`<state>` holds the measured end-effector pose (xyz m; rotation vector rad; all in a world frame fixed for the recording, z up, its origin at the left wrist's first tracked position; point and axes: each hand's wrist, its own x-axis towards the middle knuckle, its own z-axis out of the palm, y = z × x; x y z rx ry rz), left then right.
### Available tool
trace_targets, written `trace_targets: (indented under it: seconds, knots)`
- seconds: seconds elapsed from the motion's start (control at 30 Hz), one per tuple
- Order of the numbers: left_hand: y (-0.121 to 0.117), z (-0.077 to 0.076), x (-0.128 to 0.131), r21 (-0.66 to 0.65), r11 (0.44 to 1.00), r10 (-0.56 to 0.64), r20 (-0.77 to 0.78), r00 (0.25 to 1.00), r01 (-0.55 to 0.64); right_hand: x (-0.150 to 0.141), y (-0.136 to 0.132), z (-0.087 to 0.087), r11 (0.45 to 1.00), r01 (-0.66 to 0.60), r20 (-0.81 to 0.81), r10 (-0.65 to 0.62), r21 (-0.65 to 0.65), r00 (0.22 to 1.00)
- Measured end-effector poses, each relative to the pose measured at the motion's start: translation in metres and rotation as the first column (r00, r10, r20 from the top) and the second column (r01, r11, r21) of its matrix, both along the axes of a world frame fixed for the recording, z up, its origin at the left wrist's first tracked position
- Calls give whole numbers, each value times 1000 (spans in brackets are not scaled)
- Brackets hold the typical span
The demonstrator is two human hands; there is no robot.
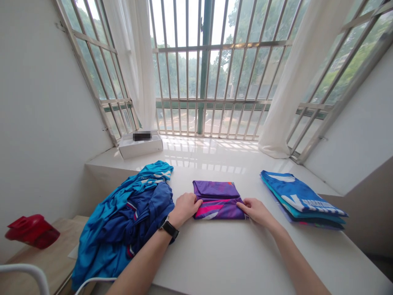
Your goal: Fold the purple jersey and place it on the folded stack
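A folded purple and pink garment lies on the white table in front of me. My left hand, with a black watch on its wrist, is curled against the garment's left edge, fingers closed on the fabric. My right hand rests at the lower right corner, fingers pinching that edge. To the left sprawls a heap of unfolded blue and teal shirts, partly hanging off the table. On the right sits a neat stack of folded blue garments.
A white box stands on the glossy window ledge at the back left. Barred windows and white curtains rise behind. A red object lies on a wooden surface at the lower left, near a white chair back.
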<state>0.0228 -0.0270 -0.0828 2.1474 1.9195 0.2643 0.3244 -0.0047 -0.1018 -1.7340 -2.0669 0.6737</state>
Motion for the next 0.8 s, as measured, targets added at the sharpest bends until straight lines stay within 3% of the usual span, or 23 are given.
trace_targets:
  seconds: [0.27, 0.8]
  knots:
    - [0, -4, -3, 9, 998, -58, 19, 998, 58, -2, 0, -1, 999, 51, 37, -50, -18, 998]
    - [2, -5, -1, 18, 998, -50, -75, 996, 52, -4, -1, -3, 991, 132, 79, -130, -20, 988]
